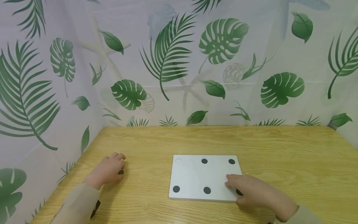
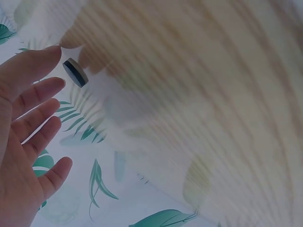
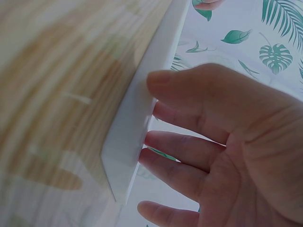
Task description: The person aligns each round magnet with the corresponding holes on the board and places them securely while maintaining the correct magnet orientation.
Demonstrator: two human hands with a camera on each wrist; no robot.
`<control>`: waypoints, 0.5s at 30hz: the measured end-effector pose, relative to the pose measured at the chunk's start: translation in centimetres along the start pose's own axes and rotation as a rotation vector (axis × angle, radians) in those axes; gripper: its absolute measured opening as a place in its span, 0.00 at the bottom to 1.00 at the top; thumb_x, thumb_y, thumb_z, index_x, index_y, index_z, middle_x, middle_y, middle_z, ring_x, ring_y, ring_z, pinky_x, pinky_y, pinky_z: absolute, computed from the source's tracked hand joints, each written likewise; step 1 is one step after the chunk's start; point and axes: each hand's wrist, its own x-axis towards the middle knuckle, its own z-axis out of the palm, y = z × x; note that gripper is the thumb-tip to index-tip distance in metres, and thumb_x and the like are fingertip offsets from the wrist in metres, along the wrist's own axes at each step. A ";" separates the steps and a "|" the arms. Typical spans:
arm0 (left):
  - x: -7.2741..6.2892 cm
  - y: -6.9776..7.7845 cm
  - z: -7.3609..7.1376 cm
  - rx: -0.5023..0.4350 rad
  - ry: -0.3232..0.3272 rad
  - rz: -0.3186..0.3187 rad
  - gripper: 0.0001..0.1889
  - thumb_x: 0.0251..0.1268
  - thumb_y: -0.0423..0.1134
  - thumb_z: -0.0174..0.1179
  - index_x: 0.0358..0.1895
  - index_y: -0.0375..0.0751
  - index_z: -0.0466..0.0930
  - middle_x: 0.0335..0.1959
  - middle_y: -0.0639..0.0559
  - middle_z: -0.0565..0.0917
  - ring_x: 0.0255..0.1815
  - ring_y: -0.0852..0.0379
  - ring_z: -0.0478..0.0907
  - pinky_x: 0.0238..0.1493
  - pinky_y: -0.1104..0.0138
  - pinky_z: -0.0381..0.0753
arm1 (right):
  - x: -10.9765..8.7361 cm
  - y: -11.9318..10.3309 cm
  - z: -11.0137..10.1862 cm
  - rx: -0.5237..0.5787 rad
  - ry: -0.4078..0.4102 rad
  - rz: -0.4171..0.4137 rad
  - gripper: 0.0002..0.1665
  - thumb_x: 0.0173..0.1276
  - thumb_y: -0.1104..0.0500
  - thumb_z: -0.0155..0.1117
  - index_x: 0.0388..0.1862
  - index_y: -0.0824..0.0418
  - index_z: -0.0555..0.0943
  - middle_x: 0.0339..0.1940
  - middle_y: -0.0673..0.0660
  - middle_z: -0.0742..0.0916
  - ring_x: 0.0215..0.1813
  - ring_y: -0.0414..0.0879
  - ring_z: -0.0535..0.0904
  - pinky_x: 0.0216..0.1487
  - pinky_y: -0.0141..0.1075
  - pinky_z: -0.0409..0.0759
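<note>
A white rectangular board lies flat on the wooden table, with several black round spots along its two long sides. At its far left corner is a pale round recess with no black in it. My right hand rests at the board's right end, partly covering the near right spot. In the right wrist view, its thumb is against the edge of the board. My left hand hovers low over the table, left of the board. A small black disc sits just beyond its spread thumb and fingertips.
The wooden table extends past the board on all sides. Behind it and along the left hangs a white cloth printed with green leaves. A black band shows at my left wrist.
</note>
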 end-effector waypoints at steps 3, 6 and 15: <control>0.1 0.0 -0.1 -0.002 -0.009 -0.008 0.12 0.46 0.39 0.66 0.20 0.45 0.70 0.46 0.43 0.73 0.48 0.45 0.67 0.36 0.49 0.68 | 0.0 0.1 0.0 0.000 0.002 -0.005 0.25 0.47 0.64 0.66 0.48 0.65 0.77 0.56 0.63 0.74 0.58 0.56 0.68 0.55 0.49 0.64; 0.1 0.0 -0.1 -0.005 -0.012 -0.018 0.12 0.46 0.39 0.66 0.19 0.44 0.69 0.46 0.43 0.73 0.47 0.45 0.67 0.36 0.49 0.68 | 0.0 0.1 0.0 -0.015 0.006 -0.021 0.25 0.47 0.63 0.66 0.48 0.65 0.77 0.56 0.64 0.74 0.58 0.57 0.68 0.54 0.49 0.64; 0.0 -0.4 0.2 0.000 -0.044 -0.046 0.09 0.46 0.37 0.64 0.21 0.44 0.71 0.44 0.43 0.74 0.47 0.43 0.68 0.36 0.47 0.69 | -0.1 0.1 0.1 -0.022 0.004 -0.022 0.25 0.47 0.64 0.66 0.48 0.65 0.77 0.56 0.63 0.74 0.57 0.57 0.68 0.54 0.49 0.64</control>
